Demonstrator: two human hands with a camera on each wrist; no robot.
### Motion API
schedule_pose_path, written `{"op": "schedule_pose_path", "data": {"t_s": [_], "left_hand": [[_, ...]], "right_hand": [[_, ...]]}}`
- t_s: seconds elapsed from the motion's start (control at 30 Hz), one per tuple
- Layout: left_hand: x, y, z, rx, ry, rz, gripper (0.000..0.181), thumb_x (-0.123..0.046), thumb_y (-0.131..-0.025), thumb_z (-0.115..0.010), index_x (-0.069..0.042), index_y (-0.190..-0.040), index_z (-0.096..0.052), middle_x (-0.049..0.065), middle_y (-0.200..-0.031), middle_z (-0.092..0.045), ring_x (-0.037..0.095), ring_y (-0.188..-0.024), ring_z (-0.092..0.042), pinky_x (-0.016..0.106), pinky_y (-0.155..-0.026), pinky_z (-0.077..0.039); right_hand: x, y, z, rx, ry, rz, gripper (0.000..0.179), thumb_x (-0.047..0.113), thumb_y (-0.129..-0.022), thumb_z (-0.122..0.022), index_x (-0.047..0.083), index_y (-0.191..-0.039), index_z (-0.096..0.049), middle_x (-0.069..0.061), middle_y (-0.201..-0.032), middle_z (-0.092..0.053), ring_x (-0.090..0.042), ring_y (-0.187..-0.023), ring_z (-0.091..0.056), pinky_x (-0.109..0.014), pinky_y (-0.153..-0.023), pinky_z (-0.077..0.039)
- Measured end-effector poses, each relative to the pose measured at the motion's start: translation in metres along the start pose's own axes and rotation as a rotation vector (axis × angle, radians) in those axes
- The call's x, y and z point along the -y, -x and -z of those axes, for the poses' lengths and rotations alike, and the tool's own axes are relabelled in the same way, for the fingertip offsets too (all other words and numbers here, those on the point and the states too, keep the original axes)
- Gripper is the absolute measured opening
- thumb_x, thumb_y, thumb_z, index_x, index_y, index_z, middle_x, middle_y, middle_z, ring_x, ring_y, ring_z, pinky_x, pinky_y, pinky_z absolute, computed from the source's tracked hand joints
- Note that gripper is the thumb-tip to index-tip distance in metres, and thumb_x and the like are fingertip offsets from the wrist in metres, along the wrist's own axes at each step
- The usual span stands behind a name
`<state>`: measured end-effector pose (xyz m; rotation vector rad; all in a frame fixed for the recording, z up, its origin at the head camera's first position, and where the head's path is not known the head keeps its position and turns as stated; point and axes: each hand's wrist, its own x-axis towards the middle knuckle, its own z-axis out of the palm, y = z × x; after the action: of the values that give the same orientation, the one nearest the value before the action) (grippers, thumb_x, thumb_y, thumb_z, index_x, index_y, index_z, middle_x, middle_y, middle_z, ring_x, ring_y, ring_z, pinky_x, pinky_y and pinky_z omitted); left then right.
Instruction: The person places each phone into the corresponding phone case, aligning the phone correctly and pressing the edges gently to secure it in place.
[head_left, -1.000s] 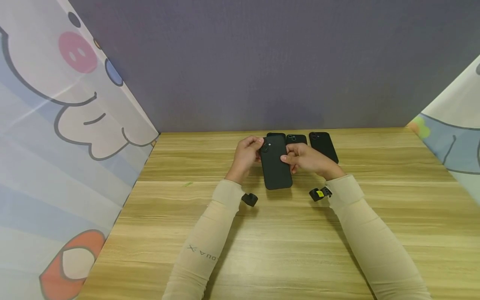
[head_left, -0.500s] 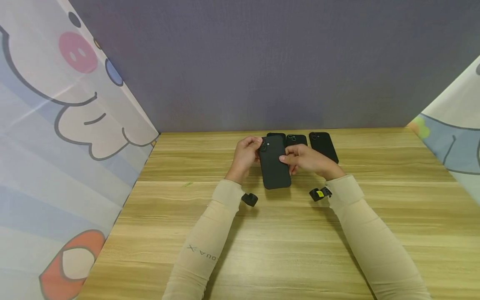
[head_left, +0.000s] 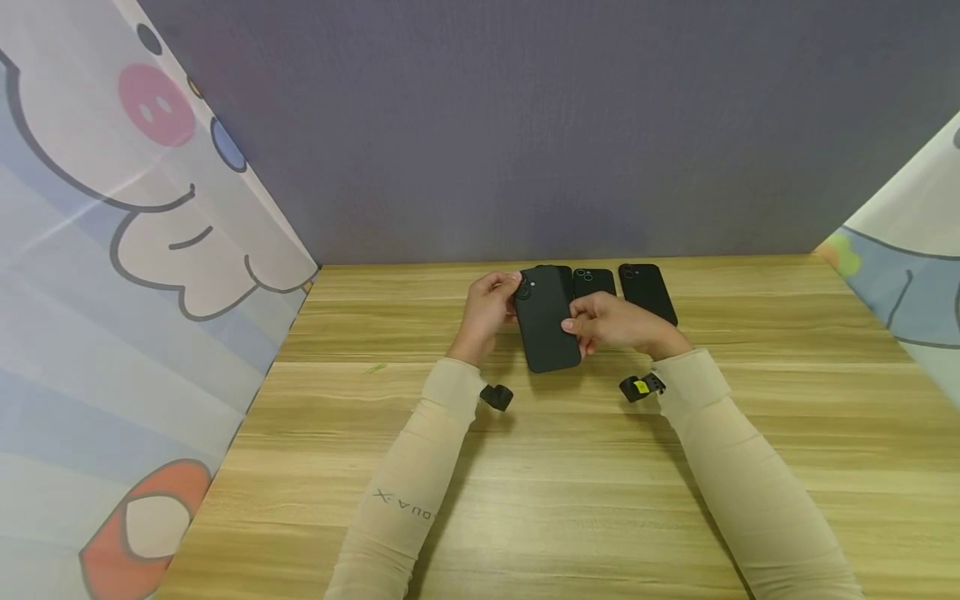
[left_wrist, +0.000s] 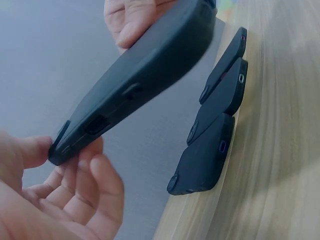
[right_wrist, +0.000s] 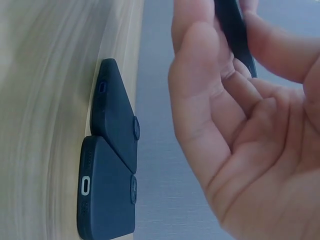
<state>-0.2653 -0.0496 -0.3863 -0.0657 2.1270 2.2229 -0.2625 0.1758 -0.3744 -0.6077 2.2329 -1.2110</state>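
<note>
A phone in a black case [head_left: 549, 329] is held up above the table, its camera corner at the upper left. My left hand [head_left: 483, 312] pinches that corner between thumb and fingers, seen close in the left wrist view, where the side cutouts of the case [left_wrist: 95, 125] show. My right hand [head_left: 611, 321] pinches the phone's right edge, thumb on the back. Behind it on the table lie three more black-cased phones: one mostly hidden by the held phone [left_wrist: 202, 160], a middle phone [head_left: 595, 279] partly covered by my right hand, and a right phone [head_left: 648, 292].
The wood-grain table [head_left: 540, 500] ends at a grey back wall [head_left: 562, 133]. A cartoon-printed cloth [head_left: 97, 292] hangs along the left side, and another printed cloth [head_left: 915, 275] stands at the right. A small green mark [head_left: 376, 368] lies on the table left of my hands.
The held phone has shifted slightly up and to the left. My left hand moved a little left with it, while my right fingers sit slightly lower along its edge.
</note>
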Motion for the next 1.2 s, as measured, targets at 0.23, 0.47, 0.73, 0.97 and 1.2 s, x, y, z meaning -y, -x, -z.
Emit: {"op": "schedule_pose_path", "data": {"t_s": [0.23,0.47,0.73,0.97,1.2], "left_hand": [[-0.0009,0.0008,0.0004,0.041,-0.011,0.024,0.025,-0.031,-0.106,-0.059,-0.007,-0.105,-0.065,-0.002,-0.079,-0.06,0.013,-0.069,-0.06,0.056,-0.089,-0.053],[-0.0005,0.001,-0.0023,0.109,-0.043,0.063,0.026,-0.029,-0.105,-0.06,-0.004,-0.107,-0.065,0.001,-0.086,-0.061,0.012,-0.069,-0.063,0.059,-0.096,-0.054],[0.0003,0.0015,-0.0056,0.203,-0.149,0.08,0.022,-0.023,-0.104,-0.061,-0.002,-0.109,-0.065,0.002,-0.084,-0.066,0.014,-0.068,-0.067,0.032,-0.07,-0.06],[-0.0021,0.0038,-0.0033,0.266,-0.223,0.087,0.019,-0.022,-0.104,-0.063,-0.003,-0.104,-0.065,0.004,-0.087,-0.067,0.016,-0.07,-0.067,0.05,-0.084,-0.061],[-0.0018,0.0038,-0.002,0.286,-0.258,0.084,0.019,-0.019,-0.105,-0.06,-0.001,-0.111,-0.064,0.005,-0.09,-0.065,0.017,-0.071,-0.066,0.058,-0.092,-0.057]], "right_hand": [[0.0003,-0.0005,-0.0012,-0.083,-0.044,-0.01,0.029,0.017,-0.109,-0.05,0.003,-0.085,-0.047,-0.01,-0.074,-0.06,-0.047,-0.078,-0.063,-0.049,-0.07,-0.058],[-0.0003,-0.0002,-0.0003,-0.145,-0.068,-0.026,0.026,0.017,-0.11,-0.049,0.003,-0.088,-0.046,-0.009,-0.077,-0.06,-0.039,-0.076,-0.063,-0.046,-0.07,-0.058],[-0.0007,0.0,0.003,-0.185,-0.065,-0.054,0.023,0.018,-0.11,-0.048,-0.002,-0.102,-0.056,-0.011,-0.083,-0.064,-0.038,-0.08,-0.064,-0.045,-0.075,-0.059],[-0.0002,-0.0007,0.0032,-0.192,-0.093,-0.067,0.025,0.019,-0.111,-0.046,-0.002,-0.098,-0.054,-0.012,-0.085,-0.063,-0.037,-0.081,-0.065,-0.044,-0.075,-0.058],[0.0002,-0.0012,0.0016,-0.203,-0.098,-0.069,0.026,0.019,-0.11,-0.047,-0.003,-0.097,-0.053,-0.011,-0.082,-0.063,-0.034,-0.079,-0.066,-0.04,-0.073,-0.059]]}}
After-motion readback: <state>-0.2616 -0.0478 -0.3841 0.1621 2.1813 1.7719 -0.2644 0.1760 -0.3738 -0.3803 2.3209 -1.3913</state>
